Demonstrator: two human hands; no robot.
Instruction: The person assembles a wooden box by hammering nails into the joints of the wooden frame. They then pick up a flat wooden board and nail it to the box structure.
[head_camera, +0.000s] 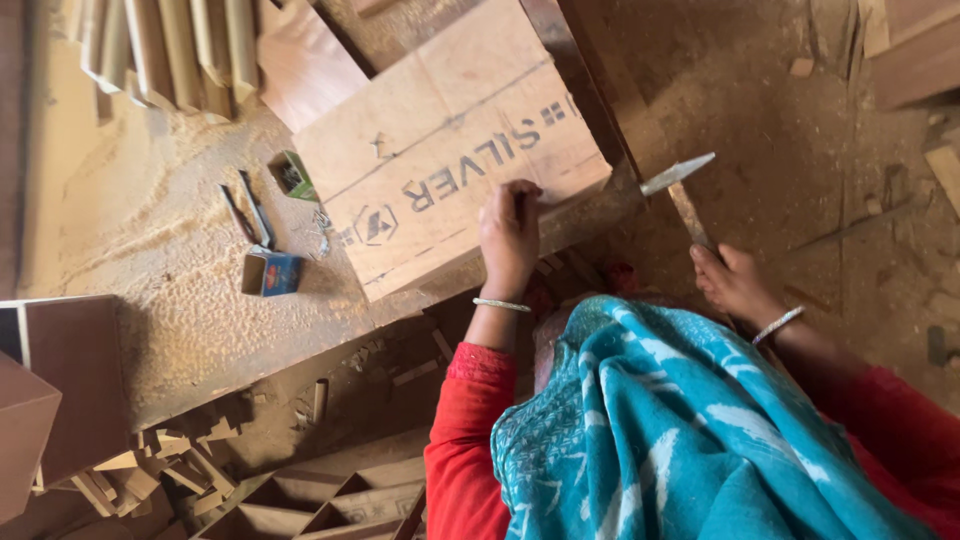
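At the near edge of the flat, pale reddish-brown plywood board (450, 150) with dark stencilled lettering, the left hand (508, 238) pressed down, fingers pinched together on something too small to tell. Right of that grip, well apart, the right hand (733, 283) was clenched around the wooden handle of a steel-headed hammer (680, 180), its head raised just beyond the board's right corner over open, dusty floor. Left of the board, on the sawdust-covered workbench (150, 260), lay a small green box (292, 175), a small blue box (270, 272) and dark pencils (248, 212). Wooden offcuts (170, 460) crowded the lower left.
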